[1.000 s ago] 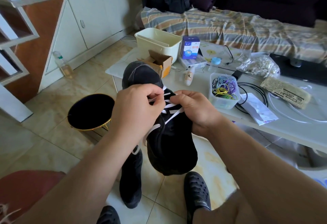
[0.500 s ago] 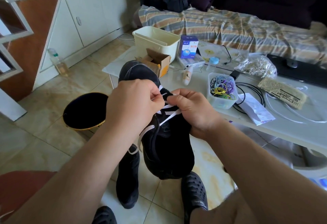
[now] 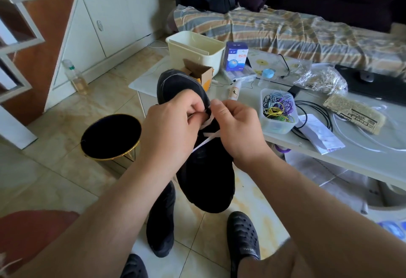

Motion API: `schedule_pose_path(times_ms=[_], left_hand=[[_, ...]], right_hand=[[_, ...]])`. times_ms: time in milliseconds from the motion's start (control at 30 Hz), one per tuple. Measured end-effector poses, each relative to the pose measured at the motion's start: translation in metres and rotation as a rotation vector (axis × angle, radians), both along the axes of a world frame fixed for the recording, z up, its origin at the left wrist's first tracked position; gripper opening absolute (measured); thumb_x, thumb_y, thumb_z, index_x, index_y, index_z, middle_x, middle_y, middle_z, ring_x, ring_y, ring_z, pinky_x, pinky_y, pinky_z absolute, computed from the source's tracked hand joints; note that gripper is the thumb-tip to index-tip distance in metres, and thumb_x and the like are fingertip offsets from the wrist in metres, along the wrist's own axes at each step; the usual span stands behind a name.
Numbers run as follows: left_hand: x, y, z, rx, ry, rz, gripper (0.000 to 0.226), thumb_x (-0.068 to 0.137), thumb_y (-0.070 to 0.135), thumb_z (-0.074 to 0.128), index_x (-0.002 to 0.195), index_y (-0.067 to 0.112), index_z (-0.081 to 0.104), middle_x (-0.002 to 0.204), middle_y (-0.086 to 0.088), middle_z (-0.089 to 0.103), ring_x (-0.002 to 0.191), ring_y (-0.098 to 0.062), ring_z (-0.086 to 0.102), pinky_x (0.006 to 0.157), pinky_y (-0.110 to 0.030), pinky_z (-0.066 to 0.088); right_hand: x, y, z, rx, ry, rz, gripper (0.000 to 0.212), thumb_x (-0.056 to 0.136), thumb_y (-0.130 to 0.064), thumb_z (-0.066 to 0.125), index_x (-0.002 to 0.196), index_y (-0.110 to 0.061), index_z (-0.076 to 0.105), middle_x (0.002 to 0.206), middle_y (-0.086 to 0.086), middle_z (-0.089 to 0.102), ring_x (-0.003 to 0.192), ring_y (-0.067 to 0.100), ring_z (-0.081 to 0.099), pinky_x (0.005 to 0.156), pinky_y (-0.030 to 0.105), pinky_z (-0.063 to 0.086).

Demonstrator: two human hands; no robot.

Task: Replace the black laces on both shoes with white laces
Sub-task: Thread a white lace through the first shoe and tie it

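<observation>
Head view: black shoe point(image 3: 204, 174) held up above the floor tiles, before the desk point(image 3: 351, 159); left hand point(image 3: 169, 128) and right hand point(image 3: 239, 128), fingers curled, both pinching the white lace point(image 3: 206, 140) at its eyelets.

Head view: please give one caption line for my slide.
Both hands, left and right, pinch a white lace on a black shoe held above the floor.

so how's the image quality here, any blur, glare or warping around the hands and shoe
Head view: wide-angle warping bends the cabinet and table edge; soft daylight, no harsh glare; left hand, right hand and white lace slightly soft; black shoe shows little detail.
</observation>
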State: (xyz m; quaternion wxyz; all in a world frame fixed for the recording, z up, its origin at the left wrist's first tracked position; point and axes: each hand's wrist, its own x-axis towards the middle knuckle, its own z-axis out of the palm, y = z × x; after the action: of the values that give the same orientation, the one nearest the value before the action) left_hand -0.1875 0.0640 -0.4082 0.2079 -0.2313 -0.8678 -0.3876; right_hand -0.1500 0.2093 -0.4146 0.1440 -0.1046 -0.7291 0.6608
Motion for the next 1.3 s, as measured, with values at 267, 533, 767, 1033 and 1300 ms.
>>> schedule_pose_path(times_ms=[267,533,767,1033,1300], left_hand=[[-0.001,-0.001,-0.008,-0.045,-0.036,-0.067,0.02,0.092,0.025,0.076,0.096,0.03,0.057,0.081,0.014,0.073,0.08,-0.015,0.072,0.076,-0.048,0.057],[-0.002,-0.008,-0.014,-0.003,-0.249,0.118,0.034,0.08,0.048,0.069,0.081,0.028,0.041,0.083,0.0,0.054,0.076,-0.027,0.054,0.063,-0.034,0.037],[0.003,-0.001,-0.018,-0.132,-0.645,0.086,0.03,0.082,0.056,0.067,0.089,0.027,0.062,0.08,0.012,0.067,0.077,-0.009,0.064,0.068,-0.033,0.052],[-0.013,-0.012,-0.036,-0.141,-0.552,0.103,0.011,0.093,0.031,0.064,0.092,0.021,0.069,0.078,0.003,0.068,0.076,-0.015,0.062,0.063,-0.032,0.047],[-0.04,-0.041,-0.055,-0.036,-0.378,0.318,0.017,0.102,0.03,0.059,0.106,0.014,0.064,0.095,-0.003,0.065,0.09,-0.03,0.062,0.075,-0.04,0.048]], right_hand=[[-0.005,-0.003,-0.009,-0.189,-0.065,-0.006,0.012,0.097,-0.015,0.068,0.089,-0.008,0.073,0.081,0.015,0.071,0.074,0.027,0.067,0.078,0.048,0.06],[-0.015,0.011,-0.005,-0.173,0.015,-0.323,0.023,0.102,-0.025,0.061,0.087,-0.01,0.069,0.071,0.005,0.067,0.068,0.02,0.061,0.069,0.043,0.057],[-0.012,0.003,-0.014,0.061,0.095,-0.362,0.02,0.103,-0.025,0.06,0.085,-0.019,0.064,0.053,-0.017,0.049,0.053,0.004,0.042,0.057,0.025,0.041],[-0.013,0.006,-0.021,0.048,0.006,-0.334,0.023,0.107,-0.025,0.053,0.086,-0.019,0.058,0.07,-0.004,0.055,0.064,0.012,0.047,0.065,0.034,0.045],[-0.018,0.034,0.002,-0.527,-0.12,0.002,0.034,0.111,-0.016,0.037,0.077,-0.02,0.039,0.065,0.001,0.026,0.049,0.015,0.021,0.051,0.029,0.025]])
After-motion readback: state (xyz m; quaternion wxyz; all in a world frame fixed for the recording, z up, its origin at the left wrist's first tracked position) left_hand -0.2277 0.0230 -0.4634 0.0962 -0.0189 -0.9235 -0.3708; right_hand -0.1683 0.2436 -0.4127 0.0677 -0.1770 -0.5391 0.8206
